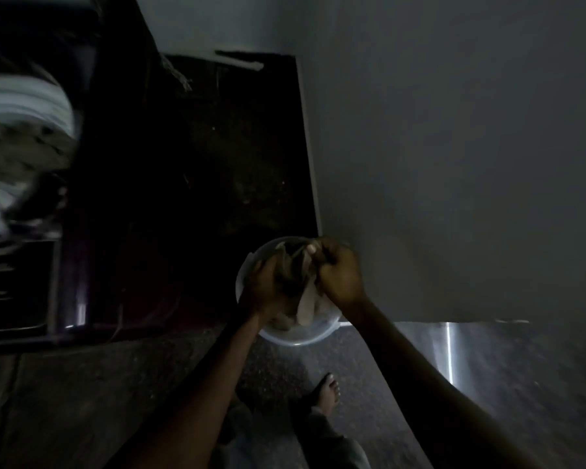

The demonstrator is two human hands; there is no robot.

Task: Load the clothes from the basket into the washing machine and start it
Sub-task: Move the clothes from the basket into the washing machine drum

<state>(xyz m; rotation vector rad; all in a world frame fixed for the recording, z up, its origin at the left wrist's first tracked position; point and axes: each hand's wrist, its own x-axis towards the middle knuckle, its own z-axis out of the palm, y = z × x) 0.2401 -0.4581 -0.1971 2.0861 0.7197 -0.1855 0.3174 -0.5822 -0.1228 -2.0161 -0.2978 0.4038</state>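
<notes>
Both hands gathering clothes out of the basket on the floor.

Far left of the round, translucent plastic basket (285,333), a blurred heap of striped and pale fabric (24,130) sits on dark furniture — too smeared to identify further. At the basket itself, the left hand (263,292) is curled closed on the dim, crumpled beige clothes (301,296) from the left, and the right hand (339,272) is clenched on the same bundle from the right, likely so the whole wad lifts in one go. Just right of the basket stands a plain grey wall (454,164). Below the basket, a bare foot (327,390) rests on the speckled floor. No washing machine is clearly in view — loading seems barely begun.
</notes>
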